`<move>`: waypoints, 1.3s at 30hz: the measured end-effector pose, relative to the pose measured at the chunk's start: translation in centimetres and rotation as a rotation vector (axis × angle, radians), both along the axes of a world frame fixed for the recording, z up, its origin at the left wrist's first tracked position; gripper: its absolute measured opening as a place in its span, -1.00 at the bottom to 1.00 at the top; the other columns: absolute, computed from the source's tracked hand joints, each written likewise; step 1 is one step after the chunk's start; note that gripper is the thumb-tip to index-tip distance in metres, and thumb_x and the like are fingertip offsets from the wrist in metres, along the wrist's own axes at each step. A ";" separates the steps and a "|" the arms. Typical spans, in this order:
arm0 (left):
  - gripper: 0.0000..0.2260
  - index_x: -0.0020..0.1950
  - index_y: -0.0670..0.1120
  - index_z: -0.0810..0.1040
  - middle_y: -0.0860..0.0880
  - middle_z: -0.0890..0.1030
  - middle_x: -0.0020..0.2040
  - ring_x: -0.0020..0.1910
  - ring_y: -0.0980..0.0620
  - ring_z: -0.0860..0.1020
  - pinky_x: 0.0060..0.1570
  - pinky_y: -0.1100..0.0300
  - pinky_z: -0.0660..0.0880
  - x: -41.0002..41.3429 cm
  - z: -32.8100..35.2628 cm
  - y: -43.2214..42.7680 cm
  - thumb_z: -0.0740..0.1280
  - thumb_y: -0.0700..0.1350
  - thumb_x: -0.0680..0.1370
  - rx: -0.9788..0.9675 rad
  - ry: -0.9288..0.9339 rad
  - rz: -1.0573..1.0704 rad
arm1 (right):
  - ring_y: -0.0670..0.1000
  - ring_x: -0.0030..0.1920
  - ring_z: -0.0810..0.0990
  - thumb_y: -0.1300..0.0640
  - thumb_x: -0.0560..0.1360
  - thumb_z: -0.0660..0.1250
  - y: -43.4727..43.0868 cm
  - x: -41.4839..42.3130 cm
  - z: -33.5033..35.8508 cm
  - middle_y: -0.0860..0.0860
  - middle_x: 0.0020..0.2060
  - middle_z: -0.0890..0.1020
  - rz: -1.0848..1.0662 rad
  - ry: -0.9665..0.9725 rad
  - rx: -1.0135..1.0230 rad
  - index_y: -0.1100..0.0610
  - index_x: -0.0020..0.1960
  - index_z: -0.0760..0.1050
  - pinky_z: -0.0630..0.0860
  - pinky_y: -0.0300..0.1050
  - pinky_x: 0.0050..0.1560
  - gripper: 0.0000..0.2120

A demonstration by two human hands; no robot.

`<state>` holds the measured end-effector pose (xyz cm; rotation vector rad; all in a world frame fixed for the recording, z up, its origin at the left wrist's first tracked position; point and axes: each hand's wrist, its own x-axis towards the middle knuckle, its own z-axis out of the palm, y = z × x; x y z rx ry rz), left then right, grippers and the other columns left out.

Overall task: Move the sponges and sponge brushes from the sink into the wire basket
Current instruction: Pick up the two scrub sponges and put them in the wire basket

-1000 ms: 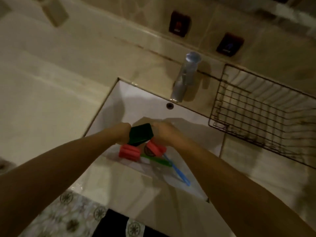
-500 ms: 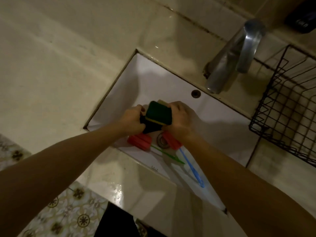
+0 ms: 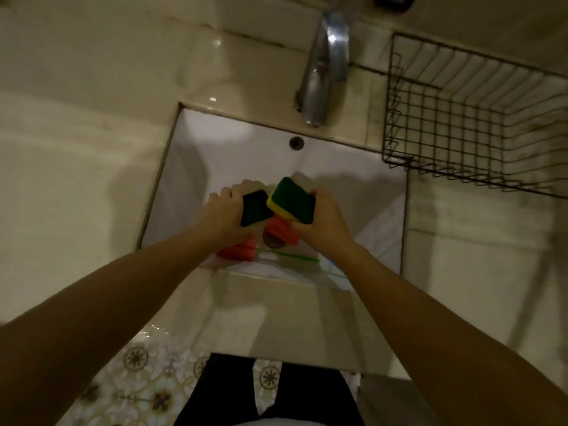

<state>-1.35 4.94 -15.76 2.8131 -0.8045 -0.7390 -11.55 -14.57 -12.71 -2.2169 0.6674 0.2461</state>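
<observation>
Head view, faucet (image 3: 325,66) beside wire basket (image 3: 473,118)

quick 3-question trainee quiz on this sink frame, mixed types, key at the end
1. True or false: the wire basket already holds a sponge.
2. Which hand holds the green-and-yellow sponge?
A. left hand
B. right hand
C. neither
3. Fill in: the red sponge brushes lie in the ____, near the drain.

Key:
1. False; no sponge shows in it.
2. B; the left hand grips a dark sponge.
3. sink
</observation>
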 end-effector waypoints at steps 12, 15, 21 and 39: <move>-0.47 0.26 -0.07 0.33 -0.12 0.45 0.15 0.09 -0.11 0.43 -0.02 0.01 0.52 1.6 17.9 -2.6 0.38 -0.03 0.33 -0.017 -0.159 -0.368 | 0.16 0.10 0.45 0.04 0.18 0.62 -1.7 -5.6 14.0 0.09 0.13 0.49 0.078 0.008 -0.262 0.02 0.22 0.29 0.53 0.14 0.06 -0.26; -0.46 0.27 -0.06 0.34 -0.12 0.45 0.18 0.13 -0.13 0.43 0.05 -0.03 0.53 1.2 21.4 -4.9 0.39 -0.01 0.33 -0.091 -0.181 -0.419 | 0.18 0.19 0.34 0.01 0.20 0.60 -3.2 -6.7 17.1 0.10 0.18 0.41 0.062 -0.001 -0.368 -0.01 0.25 0.36 0.48 0.15 0.15 -0.30; -0.51 0.24 -0.03 0.38 -0.10 0.49 0.18 0.08 -0.07 0.50 0.01 0.04 0.55 0.7 24.3 -10.6 0.39 0.02 0.35 -0.185 -0.205 -0.518 | 0.17 0.25 0.30 0.07 0.21 0.60 -7.7 -9.4 20.6 0.07 0.23 0.41 -0.047 -0.062 -0.476 -0.06 0.26 0.38 0.46 0.14 0.17 -0.31; -0.39 0.38 -0.08 0.29 -0.13 0.47 0.25 0.14 -0.12 0.51 -0.01 0.03 0.53 4.2 20.0 -31.5 0.44 -0.08 0.38 -0.205 -0.223 -0.430 | 0.08 0.17 0.44 0.32 0.28 0.50 -28.0 -5.8 18.3 0.10 0.19 0.40 -0.146 -0.190 -0.441 0.06 0.20 0.42 0.51 -0.05 0.16 -0.46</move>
